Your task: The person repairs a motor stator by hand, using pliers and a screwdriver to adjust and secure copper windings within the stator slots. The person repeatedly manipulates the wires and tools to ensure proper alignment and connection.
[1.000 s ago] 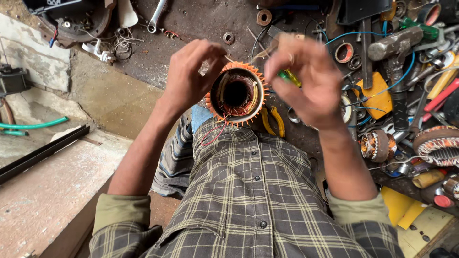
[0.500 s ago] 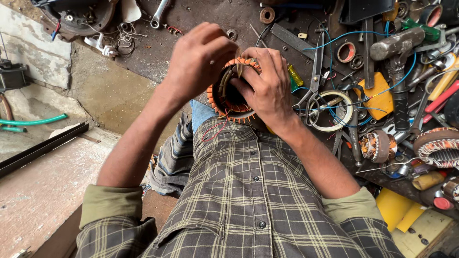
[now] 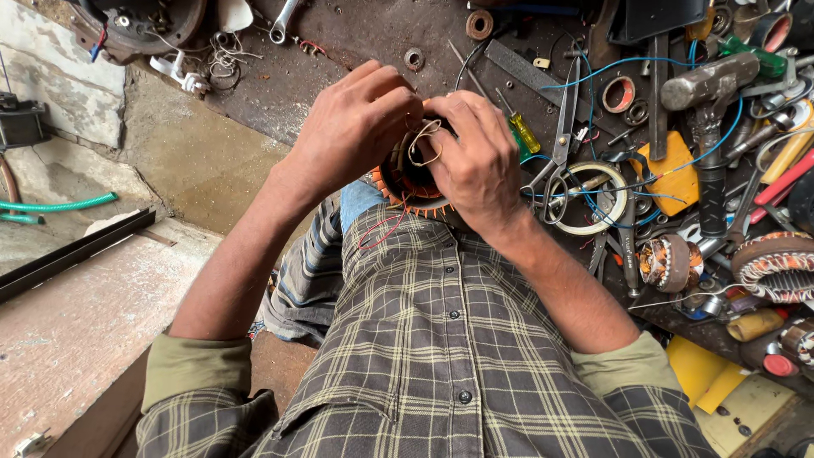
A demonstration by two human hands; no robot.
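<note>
Cluttered, grimy workbench (image 3: 365,42) lies below us, strewn with scissors (image 3: 561,127), tape roll (image 3: 593,197) and hammer (image 3: 708,110). Our left hand (image 3: 352,127) and right hand (image 3: 475,161) meet over an orange motor stator (image 3: 407,182) at our lap, fingers pinched on a thin wire loop (image 3: 426,140).

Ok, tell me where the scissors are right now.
In the head view, the scissors lie on the cluttered bench to the right of the right hand, blades pointing away, handles beside the roll of tape and the green-handled screwdriver.
</note>
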